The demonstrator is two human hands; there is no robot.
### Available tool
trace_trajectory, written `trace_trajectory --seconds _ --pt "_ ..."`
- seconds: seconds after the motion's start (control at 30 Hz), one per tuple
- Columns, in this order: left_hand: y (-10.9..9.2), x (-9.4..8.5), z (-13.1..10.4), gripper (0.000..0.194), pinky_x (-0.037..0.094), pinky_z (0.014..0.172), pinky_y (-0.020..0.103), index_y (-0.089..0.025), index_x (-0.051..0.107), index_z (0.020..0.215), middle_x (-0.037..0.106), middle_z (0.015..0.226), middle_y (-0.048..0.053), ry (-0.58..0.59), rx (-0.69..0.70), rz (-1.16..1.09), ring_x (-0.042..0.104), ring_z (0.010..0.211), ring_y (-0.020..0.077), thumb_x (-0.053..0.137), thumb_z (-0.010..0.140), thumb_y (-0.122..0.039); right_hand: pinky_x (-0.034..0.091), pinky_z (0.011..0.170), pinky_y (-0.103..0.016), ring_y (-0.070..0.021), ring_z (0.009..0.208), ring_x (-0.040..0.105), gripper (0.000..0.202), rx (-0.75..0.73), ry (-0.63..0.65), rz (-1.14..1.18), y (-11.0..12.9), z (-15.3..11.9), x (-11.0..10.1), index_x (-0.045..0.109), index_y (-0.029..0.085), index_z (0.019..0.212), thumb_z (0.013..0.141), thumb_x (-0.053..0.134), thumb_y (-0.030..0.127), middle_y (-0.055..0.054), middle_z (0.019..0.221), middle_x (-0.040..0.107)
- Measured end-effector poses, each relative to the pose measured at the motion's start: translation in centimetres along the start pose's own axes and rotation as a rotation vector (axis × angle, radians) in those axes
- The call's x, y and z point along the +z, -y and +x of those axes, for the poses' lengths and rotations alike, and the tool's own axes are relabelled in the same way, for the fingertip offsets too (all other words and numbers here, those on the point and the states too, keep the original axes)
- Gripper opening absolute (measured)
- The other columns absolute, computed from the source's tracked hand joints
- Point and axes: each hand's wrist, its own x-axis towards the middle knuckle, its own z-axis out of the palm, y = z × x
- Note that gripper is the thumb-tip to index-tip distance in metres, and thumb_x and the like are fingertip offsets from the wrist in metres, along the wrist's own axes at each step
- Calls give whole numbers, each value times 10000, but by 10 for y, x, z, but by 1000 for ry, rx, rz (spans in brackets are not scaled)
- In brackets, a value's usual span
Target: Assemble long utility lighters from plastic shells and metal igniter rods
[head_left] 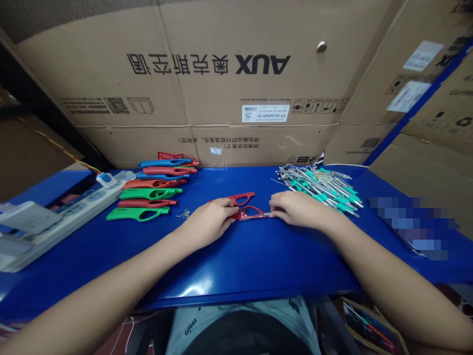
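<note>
In the middle of the blue table, my left hand [214, 217] pinches the handle end of a red lighter casing [252, 217], an open half with a finger loop. My right hand [295, 209] has its fingers closed on the thin metal tube [266, 214] at the casing's other end. Just behind lies a second red casing piece [244, 198], close to my left fingertips. A small heap of tiny metal parts [185, 214] sits left of my left wrist. Beyond my right hand is a pile of metal lighter tubes [325, 190] with teal pieces.
A row of green, red and blue lighter handles [144, 213] lies on the left, beside a white power strip [86, 202] with plugs. Cardboard [221, 108] walls the back. At the right is a blurred-out flat object [414, 224]; a box [373, 325] stands below the table edge.
</note>
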Motion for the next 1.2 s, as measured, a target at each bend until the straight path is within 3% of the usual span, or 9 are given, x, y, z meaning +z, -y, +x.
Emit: trace_trajectory --seconds 0.3,0.5,0.6,0.8,0.97,1.1,1.2 --pt "-12 12 -1 306 536 893 433 -66 680 1139 653 1035 161 -34 77 238 633 977 280 417 990 -113 336 633 -279 -158 716 559 177 -36 -29 -28 2 -2 1 633 173 764 929 575 202 -39 836 643" --pt "-3 6 -1 366 529 882 356 -169 603 1332 641 1135 127 -40 85 12 635 1018 248 543 975 -225 358 653 -260 -158 752 579 120 -22 -6 46 -3 -1 0 657 178 820 917 587 192 -45 870 661" --pt "-2 7 -1 320 522 783 338 -190 658 1266 628 1028 113 -13 104 75 631 912 237 498 1000 -266 368 657 -249 -149 754 579 93 -32 26 139 -7 -1 -1 667 178 833 901 603 182 -40 876 666" --pt "-8 18 -2 389 495 763 354 -104 671 1177 594 947 115 -79 128 234 585 825 217 327 1054 -237 354 588 -237 -123 641 525 261 -11 54 294 -9 2 0 640 156 749 880 686 378 -21 749 632" --pt "-4 14 -3 309 506 794 359 -117 697 1132 609 1001 124 -61 144 76 594 889 233 432 1017 -227 377 627 -244 -131 679 511 267 -104 -80 310 -5 6 8 624 166 864 875 686 425 -21 792 607" --pt "-4 12 -3 251 520 867 353 -135 692 1142 623 1032 113 -76 126 -141 613 972 237 542 945 -175 394 664 -244 -137 747 535 125 -182 -85 306 3 6 13 614 194 961 905 641 303 -20 880 608" --pt "-7 15 -3 344 511 935 385 -148 618 1256 627 1100 122 -101 117 -235 603 1067 257 569 916 -154 389 670 -246 -138 769 555 60 -215 -60 291 8 6 15 618 205 961 920 576 216 -28 939 632"
